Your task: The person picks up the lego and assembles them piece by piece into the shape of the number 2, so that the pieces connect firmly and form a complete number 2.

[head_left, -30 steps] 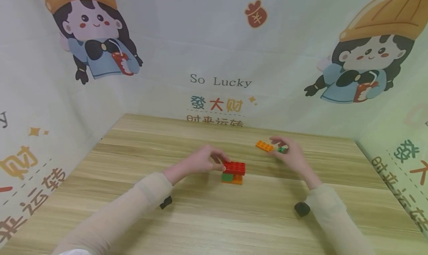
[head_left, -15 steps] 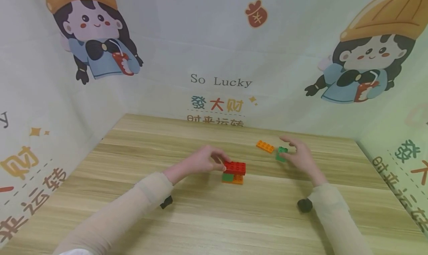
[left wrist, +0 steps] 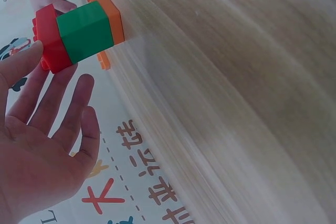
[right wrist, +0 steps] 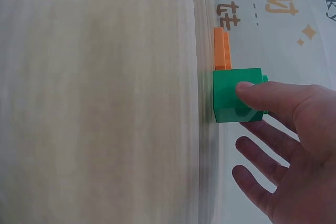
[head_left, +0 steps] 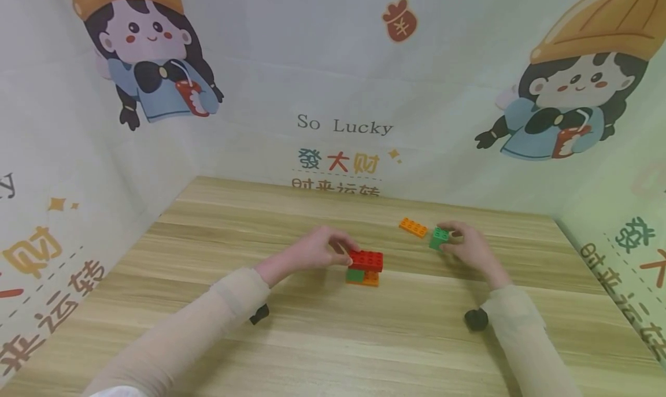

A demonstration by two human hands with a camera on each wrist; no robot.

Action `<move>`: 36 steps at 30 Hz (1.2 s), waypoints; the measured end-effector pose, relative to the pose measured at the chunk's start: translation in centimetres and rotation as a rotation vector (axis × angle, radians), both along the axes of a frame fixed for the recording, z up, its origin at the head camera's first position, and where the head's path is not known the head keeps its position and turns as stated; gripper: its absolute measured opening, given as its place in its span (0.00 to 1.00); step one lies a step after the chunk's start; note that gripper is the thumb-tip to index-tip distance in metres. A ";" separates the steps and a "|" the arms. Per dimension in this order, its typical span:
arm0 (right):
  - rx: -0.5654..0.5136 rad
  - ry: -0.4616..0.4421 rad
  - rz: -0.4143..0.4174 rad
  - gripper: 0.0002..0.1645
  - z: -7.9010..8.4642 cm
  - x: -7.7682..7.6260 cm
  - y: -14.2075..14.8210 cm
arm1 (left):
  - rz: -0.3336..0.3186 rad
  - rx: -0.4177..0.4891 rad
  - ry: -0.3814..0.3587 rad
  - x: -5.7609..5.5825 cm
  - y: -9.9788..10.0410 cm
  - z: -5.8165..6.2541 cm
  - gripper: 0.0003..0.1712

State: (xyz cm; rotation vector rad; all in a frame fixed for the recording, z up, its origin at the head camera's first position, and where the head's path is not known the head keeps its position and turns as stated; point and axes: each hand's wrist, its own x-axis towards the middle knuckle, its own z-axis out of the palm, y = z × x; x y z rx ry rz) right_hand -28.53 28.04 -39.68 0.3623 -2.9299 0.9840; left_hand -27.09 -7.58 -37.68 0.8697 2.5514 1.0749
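My left hand [head_left: 314, 248] pinches the left end of a red toy building brick [head_left: 368, 261] between thumb and fingers. This studded brick tops a small stack: a green block [left wrist: 86, 32] lies under its left part, and a flat orange brick [head_left: 372, 280] forms the base on the table. Farther back to the right, my right hand [head_left: 472, 248] has thumb and index finger on opposite sides of another green block [right wrist: 229, 90], its studs facing up. The right hand's other fingers spread apart below the block in the right wrist view.
A second flat orange brick [head_left: 413, 227] lies on the wooden table [head_left: 338, 345], just left of the right-hand green block. Behind the table hangs a printed cloth [head_left: 250, 67], which also runs along both sides. Small black devices [head_left: 476, 320] sit beneath the wrists.
My right hand shifted right off the green block, its fingers spreading, then came in round it again with thumb and index finger. The left hand and the stack stay in place.
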 end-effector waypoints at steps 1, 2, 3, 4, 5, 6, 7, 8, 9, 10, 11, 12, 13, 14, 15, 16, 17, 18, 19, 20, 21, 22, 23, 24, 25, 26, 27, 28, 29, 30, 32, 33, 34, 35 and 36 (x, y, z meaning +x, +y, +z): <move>0.001 -0.008 -0.001 0.31 0.0 0.0 0.0 | 0.000 -0.001 0.000 0.0 0.0 0.0 0.16; 0.002 -0.014 0.000 0.31 0.0 0.0 0.0 | 0.001 -0.002 0.001 0.0 0.0 0.0 0.16; 0.000 -0.017 -0.001 0.31 0.0 0.0 -0.1 | 0.000 -0.001 0.000 0.0 0.0 0.0 0.16; -0.002 -0.020 -0.002 0.31 0.0 -0.1 0.0 | -0.001 0.000 0.000 0.0 0.0 0.0 0.16; -0.006 -0.020 -0.004 0.31 -0.1 -0.1 0.0 | -0.001 0.001 -0.001 0.0 0.0 0.0 0.16; -0.007 -0.019 -0.005 0.30 -0.1 -0.2 0.0 | -0.001 0.001 -0.001 0.0 0.0 0.0 0.16; -0.010 -0.019 -0.006 0.30 -0.2 -0.2 0.0 | 0.000 0.001 -0.002 0.0 0.0 0.0 0.16; -0.010 -0.016 -0.007 0.30 -0.3 -0.2 0.1 | 0.000 0.001 -0.001 0.0 0.0 0.0 0.16; -0.012 -0.014 -0.010 0.30 -0.3 -0.3 0.1 | 0.000 0.002 -0.001 0.0 0.0 0.0 0.16; -0.015 -0.014 -0.013 0.30 -0.4 -0.3 0.1 | 0.001 0.002 -0.002 0.0 0.0 0.0 0.16; -0.016 -0.011 -0.015 0.29 -0.5 -0.3 0.2 | 0.001 0.002 -0.002 0.0 0.0 0.0 0.16; -0.018 -0.007 -0.015 0.29 -0.5 -0.3 0.2 | 0.001 0.003 -0.003 0.0 0.0 0.0 0.16; -0.020 0.000 -0.014 0.29 -0.5 -0.3 0.2 | 0.001 0.003 -0.005 0.0 0.0 0.0 0.16; -0.022 0.007 -0.015 0.29 -0.6 -0.3 0.2 | 0.001 0.003 -0.006 0.0 0.0 0.0 0.16; -0.024 0.017 -0.015 0.29 -0.6 -0.3 0.2 | 0.000 0.003 -0.007 0.0 0.0 0.1 0.16; -0.027 0.026 -0.014 0.28 -0.5 -0.3 0.1 | 0.000 0.003 -0.008 0.1 0.0 0.1 0.16; -0.028 0.034 -0.013 0.28 -0.4 -0.2 0.1 | 0.000 0.003 -0.010 0.1 0.0 0.1 0.16; -0.028 0.040 -0.013 0.28 -0.3 -0.2 0.0 | 0.001 0.003 -0.013 0.1 0.0 0.1 0.16; -0.030 0.043 -0.014 0.28 -0.2 -0.1 -0.1 | 0.001 0.003 -0.014 0.1 0.0 0.1 0.16; -0.032 0.043 -0.015 0.28 -0.1 0.0 -0.2 | 0.002 0.004 -0.017 0.1 0.0 0.1 0.16; -0.034 0.045 -0.014 0.28 0.1 0.1 -0.3 | 0.002 0.006 -0.018 0.1 0.0 0.1 0.16; -0.038 0.044 -0.014 0.28 0.3 0.3 -0.4 | 0.003 0.008 -0.021 0.1 0.0 0.1 0.16; -0.041 0.047 -0.012 0.28 0.4 0.4 -0.6 | 0.005 0.009 -0.022 0.1 0.0 0.1 0.16; -0.044 0.052 -0.009 0.28 0.6 0.5 -0.7 | 0.004 0.010 -0.023 0.0 0.0 0.1 0.16; -0.047 0.059 -0.006 0.28 0.7 0.7 -0.8 | 0.005 0.011 -0.023 0.0 -0.1 0.1 0.16; -0.048 0.068 -0.003 0.28 0.8 0.8 -1.0 | 0.005 0.011 -0.023 0.1 -0.1 0.1 0.16; -0.051 0.076 0.001 0.28 0.9 1.0 -1.1 | 0.006 0.012 -0.024 0.1 -0.1 0.0 0.16; -0.054 0.083 0.003 0.28 1.0 1.1 -1.2 | 0.008 0.013 -0.025 0.1 -0.1 0.0 0.16; -0.058 0.091 0.005 0.28 1.1 1.2 -1.4 | 0.008 0.014 -0.026 0.1 -0.1 0.0 0.16; -0.062 0.096 0.007 0.28 1.1 1.4 -1.5 | 0.008 0.015 -0.027 0.1 -0.1 0.0 0.16; -0.076 0.107 0.010 0.28 1.2 1.7 -1.7 | 0.009 0.016 -0.030 0.1 0.0 0.1 0.16; -0.085 0.111 0.012 0.28 1.3 1.8 -1.9 | 0.009 0.018 -0.032 0.1 0.0 0.1 0.16; -0.091 0.117 0.012 0.28 1.3 2.0 -2.0 | 0.008 0.018 -0.032 0.1 0.0 0.1 0.16; -0.099 0.124 0.014 0.28 1.4 2.1 -2.1 | 0.006 0.018 -0.031 0.1 0.0 0.1 0.16; -0.103 0.132 0.016 0.28 1.4 2.2 -2.3 | 0.005 0.017 -0.029 0.1 0.0 0.2 0.16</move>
